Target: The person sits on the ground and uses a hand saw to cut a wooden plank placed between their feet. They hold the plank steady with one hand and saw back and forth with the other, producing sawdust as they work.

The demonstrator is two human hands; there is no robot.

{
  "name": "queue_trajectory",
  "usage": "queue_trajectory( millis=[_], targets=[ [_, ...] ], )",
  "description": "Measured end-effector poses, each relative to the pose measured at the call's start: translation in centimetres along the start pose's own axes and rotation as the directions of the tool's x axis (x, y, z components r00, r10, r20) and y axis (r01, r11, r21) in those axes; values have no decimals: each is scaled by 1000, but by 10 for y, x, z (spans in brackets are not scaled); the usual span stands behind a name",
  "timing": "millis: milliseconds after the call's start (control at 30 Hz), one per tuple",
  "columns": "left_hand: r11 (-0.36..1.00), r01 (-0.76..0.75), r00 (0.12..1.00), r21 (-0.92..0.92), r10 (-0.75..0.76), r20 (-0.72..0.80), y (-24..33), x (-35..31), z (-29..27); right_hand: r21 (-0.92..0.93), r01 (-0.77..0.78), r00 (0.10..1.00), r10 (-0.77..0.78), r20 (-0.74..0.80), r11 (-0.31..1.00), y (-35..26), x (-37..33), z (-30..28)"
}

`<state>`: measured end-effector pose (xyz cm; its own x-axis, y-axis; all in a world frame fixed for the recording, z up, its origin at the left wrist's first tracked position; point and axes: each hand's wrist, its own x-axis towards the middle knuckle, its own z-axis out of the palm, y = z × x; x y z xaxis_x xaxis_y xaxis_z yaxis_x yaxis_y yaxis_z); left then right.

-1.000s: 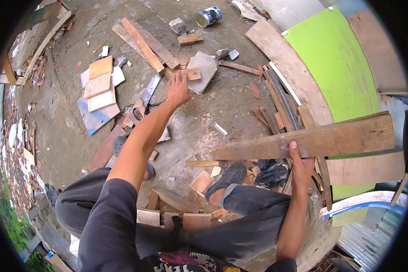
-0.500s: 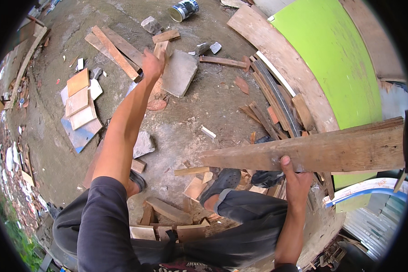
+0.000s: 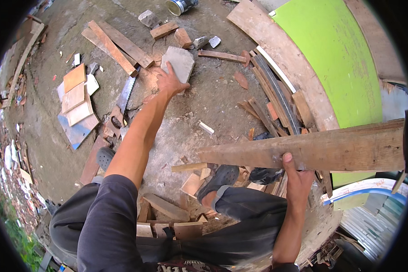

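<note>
My left hand (image 3: 170, 83) is spread with fingers apart at the near edge of a flat grey stone slab (image 3: 178, 63). Its fingertips touch or overlap the slab; a firm grip does not show. Just beyond the slab lies a short wooden block (image 3: 182, 38), beside another wood offcut (image 3: 164, 30). My right hand (image 3: 298, 183) is closed on the lower edge of a long, thick wooden plank (image 3: 303, 149), thumb on its face. The plank is raised at the right, its far right end cut off by the dark rim. A handsaw (image 3: 126, 96) lies left of my left forearm.
Wood strips (image 3: 111, 47) lie at the upper left, above a pile of thin boards (image 3: 77, 97). A hammer (image 3: 224, 55) rests right of the slab. Stacked strips (image 3: 272, 93) and a green panel (image 3: 326, 59) stand along the right. Wood offcuts (image 3: 167, 208) lie between my feet.
My left hand has let go of the short wooden block, which now lies beyond the slab, and has come back to the slab's near edge, opening. The handsaw has come into view. My right hand keeps the plank.
</note>
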<state>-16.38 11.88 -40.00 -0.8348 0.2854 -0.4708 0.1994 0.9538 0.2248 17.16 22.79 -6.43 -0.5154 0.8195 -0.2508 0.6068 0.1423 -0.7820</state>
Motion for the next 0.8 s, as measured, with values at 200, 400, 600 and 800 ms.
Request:
queue_trajectory(
  millis=[200,400,600,800],
  targets=[
    [960,243,970,-137,-242,26,15,-79,37,-20,46,999,-46,1,999,6,-1,-2],
    [915,308,951,-261,-290,105,18,-153,67,60,200,979,-201,21,978,1,-2,2],
    [947,95,985,-306,-44,169,-8,-185,57,89,235,967,-225,-117,968,2,-7,-15],
    [928,-262,954,-266,207,-217,-97,-195,63,248,177,982,-152,-115,952,13,13,-2]
  ],
)
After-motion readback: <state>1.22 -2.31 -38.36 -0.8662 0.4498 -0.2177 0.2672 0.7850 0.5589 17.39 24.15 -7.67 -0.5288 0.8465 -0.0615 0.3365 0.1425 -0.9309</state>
